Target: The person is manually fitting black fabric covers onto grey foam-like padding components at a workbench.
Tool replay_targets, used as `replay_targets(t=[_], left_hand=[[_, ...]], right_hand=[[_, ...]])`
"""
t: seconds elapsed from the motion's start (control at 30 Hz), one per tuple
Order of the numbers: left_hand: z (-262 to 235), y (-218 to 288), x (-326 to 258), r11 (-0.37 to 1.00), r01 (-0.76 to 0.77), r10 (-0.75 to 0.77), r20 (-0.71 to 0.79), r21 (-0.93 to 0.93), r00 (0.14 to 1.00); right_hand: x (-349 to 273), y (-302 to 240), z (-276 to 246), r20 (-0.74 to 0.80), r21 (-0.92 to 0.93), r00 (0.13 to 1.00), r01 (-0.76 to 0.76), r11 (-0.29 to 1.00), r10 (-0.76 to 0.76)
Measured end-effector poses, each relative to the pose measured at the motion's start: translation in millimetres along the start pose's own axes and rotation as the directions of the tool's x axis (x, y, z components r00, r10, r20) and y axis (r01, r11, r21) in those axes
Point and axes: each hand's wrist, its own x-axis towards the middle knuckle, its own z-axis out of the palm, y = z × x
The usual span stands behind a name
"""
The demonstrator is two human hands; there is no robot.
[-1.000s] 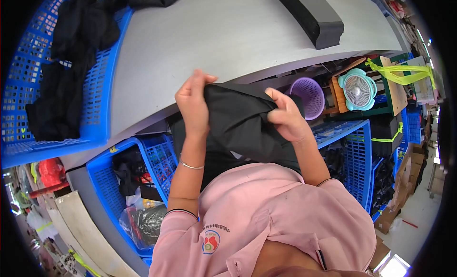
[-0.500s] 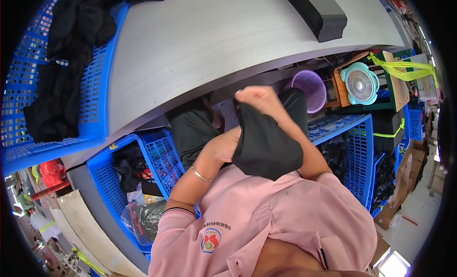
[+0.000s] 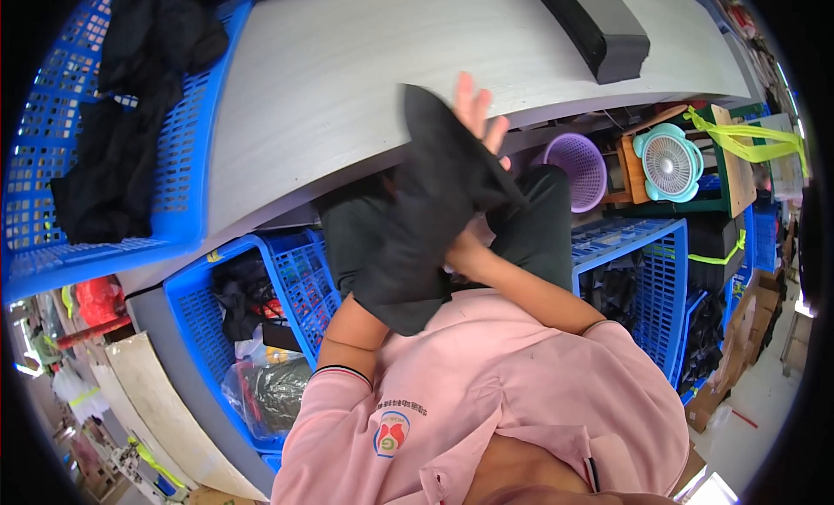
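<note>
A piece of black cloth, blurred by motion, hangs over my lap and covers most of my left forearm. Past its upper right edge show the fingers of my left hand, spread and stretched out, with the palm mostly hidden. My right hand is at the cloth's lower right side, below those fingers. Its fingers are hidden behind the fabric, so their grip does not show. More black fabric pieces lie in the blue basket at the left.
A grey table spans the far side, with a long black-and-grey block on it. A blue crate stands at my left, another blue crate at my right. Beyond my right knee are a purple basket and a turquoise fan.
The cloth has moved from my right forearm to my left and now reaches higher. My left hand has moved forward with fingers spread; my right hand has drawn back toward me.
</note>
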Motion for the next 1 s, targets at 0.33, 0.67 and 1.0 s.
replay_targets(t=[0.33,0.67,1.0], left_hand=[[-42,10,-4,0.99,-0.057,0.1,-0.348,0.131,0.932],[-92,12,-2,0.903,0.091,0.128,-0.465,0.42,0.876],[-76,-15,-32,0.951,0.113,-0.016,-0.319,0.288,0.948]], right_hand=[[19,-144,-50,-0.156,-0.575,0.774,0.434,0.694,-0.613],[31,-143,-100,0.259,0.192,0.932,0.209,0.959,-0.255],[72,-177,-83,-0.138,0.262,0.972,0.22,0.94,-0.189]])
